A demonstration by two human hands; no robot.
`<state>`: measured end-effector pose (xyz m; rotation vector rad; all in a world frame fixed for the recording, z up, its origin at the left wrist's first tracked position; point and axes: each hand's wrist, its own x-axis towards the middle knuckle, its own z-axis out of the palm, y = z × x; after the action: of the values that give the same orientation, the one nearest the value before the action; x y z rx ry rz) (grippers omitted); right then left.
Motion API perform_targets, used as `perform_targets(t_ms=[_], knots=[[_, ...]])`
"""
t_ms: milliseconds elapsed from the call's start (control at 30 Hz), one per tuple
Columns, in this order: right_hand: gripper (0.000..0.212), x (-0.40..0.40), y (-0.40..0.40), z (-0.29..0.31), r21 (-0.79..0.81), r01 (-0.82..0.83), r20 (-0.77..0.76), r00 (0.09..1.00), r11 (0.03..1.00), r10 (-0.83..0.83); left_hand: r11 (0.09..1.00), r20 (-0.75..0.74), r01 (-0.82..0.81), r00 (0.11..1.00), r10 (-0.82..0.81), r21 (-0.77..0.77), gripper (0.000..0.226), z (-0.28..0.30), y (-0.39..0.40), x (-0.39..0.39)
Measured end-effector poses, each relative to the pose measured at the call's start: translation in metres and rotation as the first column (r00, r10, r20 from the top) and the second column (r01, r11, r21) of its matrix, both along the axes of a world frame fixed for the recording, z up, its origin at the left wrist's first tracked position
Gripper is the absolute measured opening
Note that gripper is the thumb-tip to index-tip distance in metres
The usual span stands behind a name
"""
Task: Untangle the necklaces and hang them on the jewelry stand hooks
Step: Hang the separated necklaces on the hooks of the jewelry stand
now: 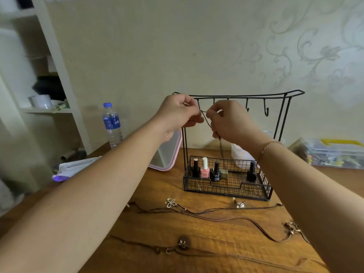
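Observation:
A black wire jewelry stand [283,113] rises from the wooden table, with a row of hooks under its top bar. Both my hands are raised in front of its left hooks. My left hand [178,113] and my right hand [228,120] each pinch a thin dark cord necklace [206,120], whose loose end hangs down below my right hand toward the basket. Several other cord necklaces lie on the table in front: one with a flower pendant [171,202], one with a round dark pendant [184,242], and one with metal charms [291,227].
The stand's wire basket [226,191] holds several nail polish bottles. A pink-rimmed mirror [169,154] leans behind my left wrist. A water bottle [111,125] stands at the table's back left. A clear plastic box [338,154] sits at the right, and a white shelf at the left.

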<state>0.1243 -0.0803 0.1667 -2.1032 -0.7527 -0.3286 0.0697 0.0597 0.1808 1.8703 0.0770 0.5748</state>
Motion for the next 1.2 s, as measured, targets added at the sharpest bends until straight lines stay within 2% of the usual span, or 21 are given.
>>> perform_targets(t_ms=[100,333,533,700,800,900,967,1033,1133,1200], knots=[[0.020,0.002,0.011,-0.001,-0.014,0.091,0.146,0.985,0.996,-0.088,0.997,0.082,-0.070,0.994,0.071,-0.009,0.021,-0.004,0.003,0.003],[0.026,0.007,0.034,-0.010,-0.006,0.230,0.255,0.941,0.973,-0.221,0.932,0.186,-0.308,0.944,0.274,0.190,0.015,-0.005,0.006,0.017],[0.025,0.008,0.039,-0.009,-0.050,0.329,0.285,0.910,0.943,-0.302,0.925,0.173,-0.321,0.942,0.288,0.204,0.015,-0.005,0.007,0.021],[0.020,0.008,0.038,-0.019,-0.139,0.345,0.342,0.897,0.928,-0.282,0.920,0.114,-0.288,0.957,0.267,0.266,0.013,-0.010,0.006,0.024],[0.019,0.007,0.033,-0.041,-0.053,0.220,0.332,0.924,0.974,-0.190,0.928,0.080,-0.261,0.965,0.248,0.265,0.017,-0.017,0.004,0.026],[0.023,0.006,0.025,-0.071,0.044,0.064,0.167,0.983,0.997,-0.071,0.947,0.058,-0.242,0.970,0.235,0.210,0.018,-0.026,0.004,0.030],[0.023,0.002,0.016,-0.092,-0.059,-0.056,0.059,0.996,0.997,0.059,0.961,0.048,-0.228,0.974,0.223,0.159,0.018,-0.030,0.004,0.033],[0.025,-0.003,0.008,-0.113,-0.207,-0.224,-0.042,0.975,0.952,0.220,0.971,0.041,-0.212,0.977,0.209,0.113,0.018,-0.032,0.002,0.034],[0.028,-0.009,0.000,-0.140,-0.390,-0.409,-0.178,0.912,0.825,0.368,0.987,0.015,-0.161,0.987,0.161,-0.018,0.015,-0.032,-0.003,0.034],[0.027,-0.012,-0.001,-0.150,-0.508,-0.450,-0.216,0.892,0.735,0.398,0.984,-0.008,-0.140,0.990,0.140,-0.113,0.014,-0.032,-0.005,0.034]])
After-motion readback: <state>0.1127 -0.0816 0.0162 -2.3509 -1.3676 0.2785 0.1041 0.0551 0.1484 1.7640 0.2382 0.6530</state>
